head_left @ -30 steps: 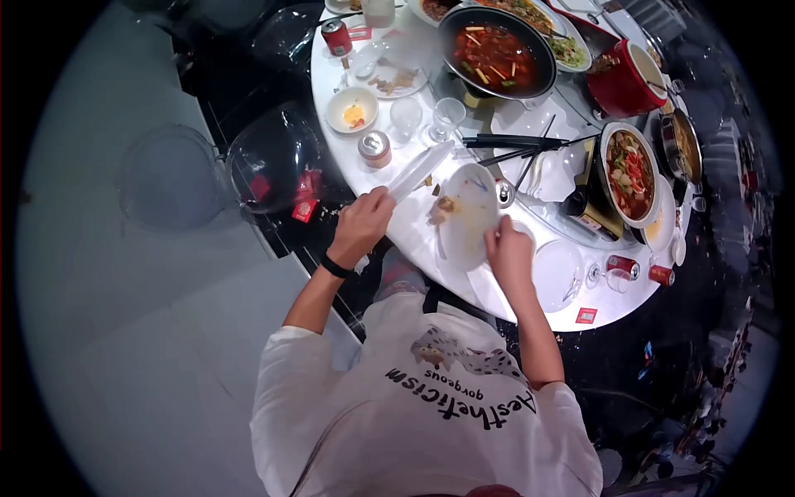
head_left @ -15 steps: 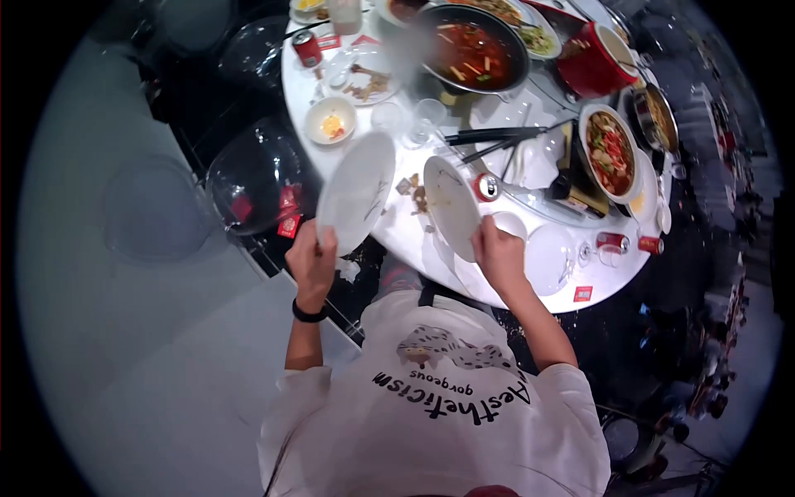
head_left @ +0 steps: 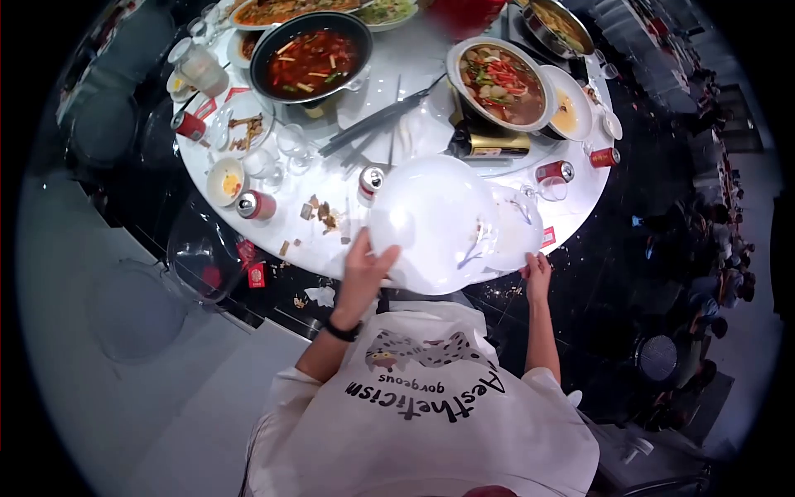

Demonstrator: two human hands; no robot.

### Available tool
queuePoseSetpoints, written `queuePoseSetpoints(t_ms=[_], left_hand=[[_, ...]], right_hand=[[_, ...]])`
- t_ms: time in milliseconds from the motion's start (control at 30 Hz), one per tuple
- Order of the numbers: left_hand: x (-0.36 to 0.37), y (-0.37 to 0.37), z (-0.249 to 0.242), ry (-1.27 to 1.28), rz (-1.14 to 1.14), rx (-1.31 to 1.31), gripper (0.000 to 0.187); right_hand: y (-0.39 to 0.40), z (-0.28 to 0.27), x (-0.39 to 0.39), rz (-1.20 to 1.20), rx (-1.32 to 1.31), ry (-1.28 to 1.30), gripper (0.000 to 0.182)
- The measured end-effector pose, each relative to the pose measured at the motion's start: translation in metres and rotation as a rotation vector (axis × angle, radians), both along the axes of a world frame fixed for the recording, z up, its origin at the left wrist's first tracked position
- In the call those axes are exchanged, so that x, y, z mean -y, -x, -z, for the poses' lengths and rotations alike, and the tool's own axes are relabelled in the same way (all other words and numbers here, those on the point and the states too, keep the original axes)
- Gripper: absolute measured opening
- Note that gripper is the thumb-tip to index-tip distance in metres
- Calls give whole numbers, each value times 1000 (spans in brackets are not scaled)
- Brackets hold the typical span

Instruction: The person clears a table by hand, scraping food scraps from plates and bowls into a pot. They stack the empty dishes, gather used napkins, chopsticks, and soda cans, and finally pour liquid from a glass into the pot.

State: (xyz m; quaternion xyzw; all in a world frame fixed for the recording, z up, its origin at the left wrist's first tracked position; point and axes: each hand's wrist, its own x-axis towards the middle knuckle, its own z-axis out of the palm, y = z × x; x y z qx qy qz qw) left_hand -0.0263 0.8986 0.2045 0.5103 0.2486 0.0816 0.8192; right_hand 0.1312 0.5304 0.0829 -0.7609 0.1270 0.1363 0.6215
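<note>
My left hand (head_left: 363, 277), with a black band at the wrist, is closed on the left rim of a large white plate (head_left: 418, 211). A smaller white plate (head_left: 517, 224) lies to its right, its left part hidden by the large plate; my right hand (head_left: 537, 269) pinches its lower right edge. Both plates are near the table's front edge, and whether they touch cannot be made out. Food scraps (head_left: 323, 214) lie on the white table (head_left: 323, 253) left of the large plate, and a soda can (head_left: 371, 180) stands just behind it.
Across the table are a pot of red broth (head_left: 310, 62), a bowl of stew (head_left: 503, 83), a black-and-gold box (head_left: 497, 147) and a glass pitcher (head_left: 199, 68). Cans, including one on the left (head_left: 257, 205), stand near glasses. A transparent chair (head_left: 203, 257) is at the left.
My view has turned rightward. Both plates have moved right and gone from steeply tilted and apart to flatter and overlapping. Each hand keeps its hold.
</note>
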Motion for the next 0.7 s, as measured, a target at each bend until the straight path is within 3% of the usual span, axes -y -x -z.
queuePoseSetpoints(t_ms=[133,233,333,400,600,700], left_hand=[[87,-56,57,218,143,4,44],[136,-79,97,267,108,-82,44],[170,-94,135,320,100,-199,43],[181,-100,149,364,84,-193,40],[199,-103,184,115,108,-438,29],[198,-91,193,83,82,-558,34]], right_hand=[[-33,81,25,-129,-131,-142,17],[-41,90,18,-185,-123,-214,35],[-51,109,43,-315,-109,22,24],[-64,98,59,-430,-310,76,26],[-100,36,90,-366,-303,17,29],[-119,25,101,-503,-381,109,29]])
